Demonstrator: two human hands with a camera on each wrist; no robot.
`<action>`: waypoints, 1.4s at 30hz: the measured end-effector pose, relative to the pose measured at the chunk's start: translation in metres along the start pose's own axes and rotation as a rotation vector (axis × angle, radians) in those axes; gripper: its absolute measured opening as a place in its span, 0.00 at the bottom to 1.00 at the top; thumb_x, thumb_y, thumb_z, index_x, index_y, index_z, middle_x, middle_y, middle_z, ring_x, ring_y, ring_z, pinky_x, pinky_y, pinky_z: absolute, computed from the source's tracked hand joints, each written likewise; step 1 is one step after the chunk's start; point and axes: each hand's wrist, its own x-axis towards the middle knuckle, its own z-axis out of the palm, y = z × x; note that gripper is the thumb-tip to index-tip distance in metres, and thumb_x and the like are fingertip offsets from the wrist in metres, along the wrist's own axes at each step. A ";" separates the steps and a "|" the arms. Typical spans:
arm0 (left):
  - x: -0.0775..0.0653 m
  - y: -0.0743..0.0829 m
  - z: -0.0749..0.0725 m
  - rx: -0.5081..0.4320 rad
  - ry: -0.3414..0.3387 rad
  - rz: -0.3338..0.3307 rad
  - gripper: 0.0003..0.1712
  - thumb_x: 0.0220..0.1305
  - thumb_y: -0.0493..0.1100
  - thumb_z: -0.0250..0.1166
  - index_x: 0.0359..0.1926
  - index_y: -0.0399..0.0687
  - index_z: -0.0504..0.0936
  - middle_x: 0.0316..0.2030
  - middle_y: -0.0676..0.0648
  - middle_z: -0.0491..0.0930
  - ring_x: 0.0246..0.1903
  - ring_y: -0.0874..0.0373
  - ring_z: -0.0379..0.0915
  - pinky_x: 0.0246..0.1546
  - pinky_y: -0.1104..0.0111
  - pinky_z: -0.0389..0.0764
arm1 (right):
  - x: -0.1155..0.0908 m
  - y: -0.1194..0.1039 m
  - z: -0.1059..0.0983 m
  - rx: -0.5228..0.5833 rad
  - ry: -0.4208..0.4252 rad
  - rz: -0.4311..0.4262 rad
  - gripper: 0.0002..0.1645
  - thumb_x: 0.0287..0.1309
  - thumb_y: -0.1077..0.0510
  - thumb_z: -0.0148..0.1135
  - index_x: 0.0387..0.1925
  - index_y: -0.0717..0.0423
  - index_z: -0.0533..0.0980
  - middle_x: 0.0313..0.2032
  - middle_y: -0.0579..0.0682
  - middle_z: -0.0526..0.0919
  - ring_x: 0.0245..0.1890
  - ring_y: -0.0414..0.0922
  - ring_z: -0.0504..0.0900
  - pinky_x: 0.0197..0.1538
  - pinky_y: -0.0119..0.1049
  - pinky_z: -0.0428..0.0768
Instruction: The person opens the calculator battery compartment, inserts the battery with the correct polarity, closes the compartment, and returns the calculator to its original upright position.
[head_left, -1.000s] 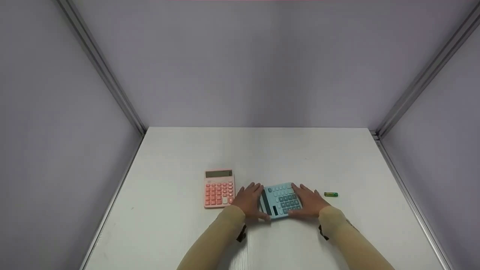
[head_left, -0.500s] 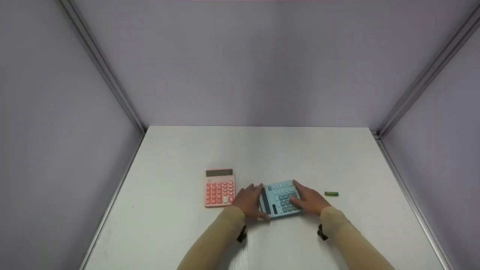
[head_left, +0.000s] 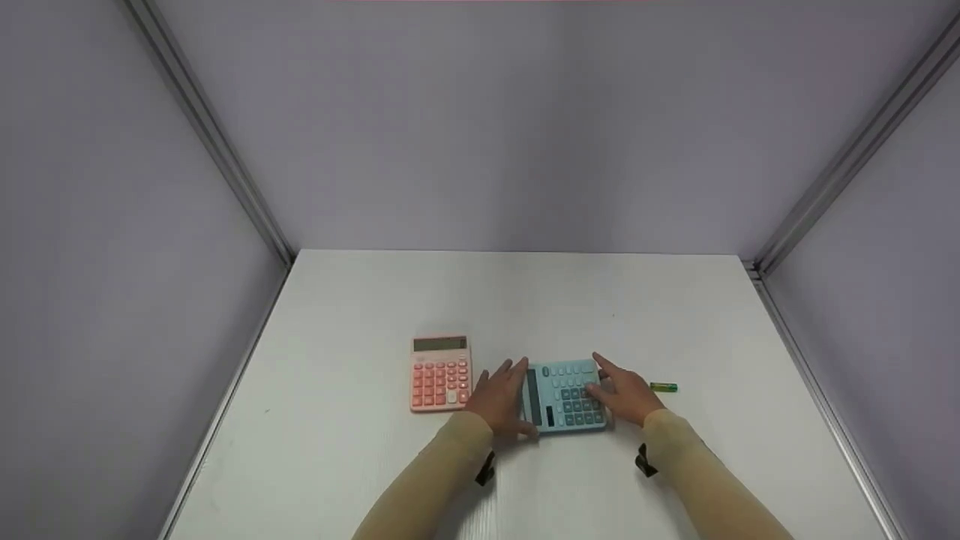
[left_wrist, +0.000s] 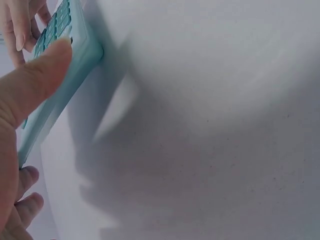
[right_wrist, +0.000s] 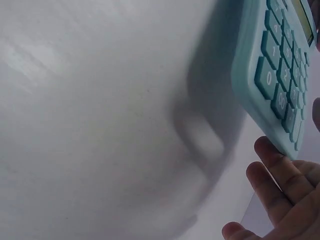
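"While your left hand [head_left: 498, 400] clamps the blue calculator [head_left: 570, 409] over the table [head_left: 360, 300], why does your right hand [head_left: 630, 396] spread its fingers?"

"Your fingertips touch its corner, probably to steady it."

Blue calculator [head_left: 566, 397] held between left hand [head_left: 500, 397] and right hand [head_left: 631, 396] — pink calculator [head_left: 440, 375] left, green battery [head_left: 664, 388] right

In the head view I get a light-blue calculator [head_left: 564, 394] with teal keys [right_wrist: 271, 45] and white digits [right_wrist: 269, 77]. At its nine o'clock I see a pink calculator [head_left: 441, 360] with coral keys [head_left: 429, 379], one white key [head_left: 451, 396]; at three o'clock, a green battery [head_left: 664, 388]. Beige sleeves [head_left: 427, 480], white table [head_left: 360, 315], greyish-lilac walls [head_left: 420, 127].
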 end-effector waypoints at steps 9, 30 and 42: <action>-0.002 0.006 -0.002 -0.003 0.058 0.053 0.74 0.34 0.56 0.82 0.76 0.61 0.41 0.73 0.54 0.53 0.73 0.56 0.43 0.71 0.52 0.49 | 0.000 -0.002 -0.008 0.024 0.000 0.009 0.38 0.64 0.42 0.58 0.72 0.45 0.60 0.47 0.47 0.78 0.45 0.45 0.75 0.55 0.51 0.74; -0.008 0.011 -0.007 0.081 0.217 0.090 0.54 0.63 0.30 0.62 0.76 0.55 0.35 0.66 0.49 0.66 0.65 0.57 0.63 0.66 0.57 0.63 | -0.008 -0.005 -0.028 0.013 0.110 -0.161 0.20 0.67 0.50 0.57 0.58 0.46 0.76 0.37 0.39 0.81 0.47 0.45 0.80 0.49 0.49 0.78; -0.013 0.010 -0.014 -0.042 0.220 0.082 0.40 0.63 0.43 0.67 0.72 0.56 0.59 0.61 0.54 0.74 0.60 0.58 0.70 0.65 0.62 0.64 | -0.020 -0.016 -0.029 0.005 0.184 -0.238 0.19 0.64 0.49 0.60 0.56 0.42 0.79 0.50 0.42 0.83 0.51 0.44 0.80 0.53 0.51 0.78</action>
